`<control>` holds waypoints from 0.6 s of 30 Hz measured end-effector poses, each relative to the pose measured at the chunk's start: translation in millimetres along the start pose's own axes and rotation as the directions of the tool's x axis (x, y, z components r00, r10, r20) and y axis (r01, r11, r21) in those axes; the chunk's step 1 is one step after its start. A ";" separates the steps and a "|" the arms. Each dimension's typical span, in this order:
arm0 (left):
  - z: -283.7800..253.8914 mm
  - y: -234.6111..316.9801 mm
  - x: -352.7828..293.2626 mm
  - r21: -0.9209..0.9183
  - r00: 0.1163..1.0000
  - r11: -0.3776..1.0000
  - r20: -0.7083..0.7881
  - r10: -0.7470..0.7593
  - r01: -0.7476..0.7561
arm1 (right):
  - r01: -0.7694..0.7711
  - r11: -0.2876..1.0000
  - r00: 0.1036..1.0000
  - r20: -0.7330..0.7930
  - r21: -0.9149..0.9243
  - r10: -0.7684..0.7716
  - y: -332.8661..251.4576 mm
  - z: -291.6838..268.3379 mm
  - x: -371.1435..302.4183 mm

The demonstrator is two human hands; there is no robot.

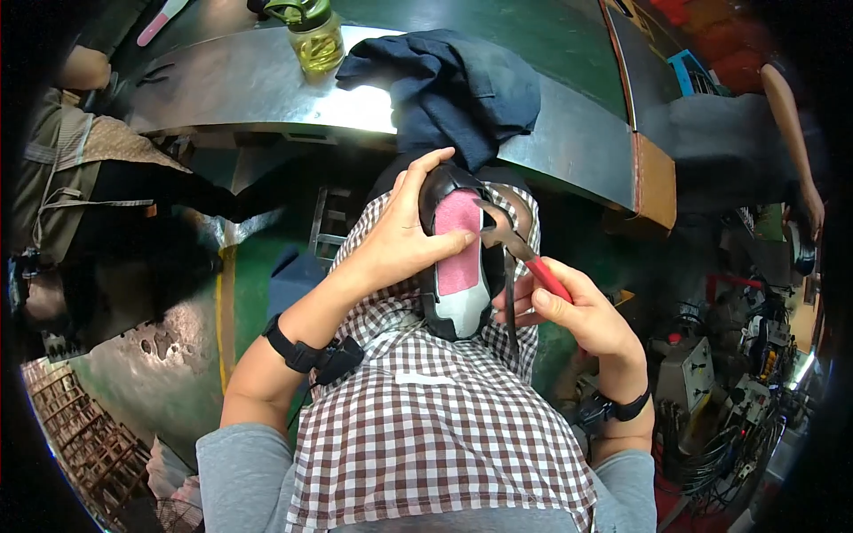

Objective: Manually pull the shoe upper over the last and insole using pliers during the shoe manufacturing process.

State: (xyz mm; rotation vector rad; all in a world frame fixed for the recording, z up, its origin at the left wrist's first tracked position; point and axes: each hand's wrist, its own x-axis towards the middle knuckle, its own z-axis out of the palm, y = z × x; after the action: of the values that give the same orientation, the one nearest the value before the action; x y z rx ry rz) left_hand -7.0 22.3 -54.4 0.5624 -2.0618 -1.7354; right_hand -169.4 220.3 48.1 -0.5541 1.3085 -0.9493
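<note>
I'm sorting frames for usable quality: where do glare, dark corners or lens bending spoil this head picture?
Head view: strong glare whitens the curved metal table beside the dark blue cloth; fisheye bends the table's edge and blackens the corners; the left hand on the black shoe with pink insole and the right hand holding red-handled pliers look sharp.

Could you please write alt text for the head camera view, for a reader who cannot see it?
Seen from above, a person's left hand steadies a black shoe upper with a pink insole on their checked apron, while the right hand grips red-handled pliers at its edge. Beyond lie a curved metal bench, a dark cloth and a yellow-green bottle.
</note>
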 end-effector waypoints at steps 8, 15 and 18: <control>6.7 19.2 -3.4 0.015 0.999 1.000 -0.047 0.011 -0.010 | 0.024 0.986 0.999 -0.020 -0.167 -0.028 -10.3 4.1 1.9; 15.5 25.1 -5.1 0.083 0.996 0.995 -0.057 0.069 -0.064 | 0.042 0.940 0.987 -0.133 -0.340 -0.093 -6.6 12.2 0.6; 19.9 27.2 -6.3 0.108 0.995 0.993 -0.081 0.063 -0.054 | 0.081 0.895 0.970 -0.172 -0.439 -0.172 -1.5 19.9 1.5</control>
State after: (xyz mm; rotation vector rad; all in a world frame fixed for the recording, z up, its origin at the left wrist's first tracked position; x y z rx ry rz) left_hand -13.7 46.4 -31.0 0.5902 -2.0988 -1.5507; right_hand -150.7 215.1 52.8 -0.9100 1.7044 -0.8405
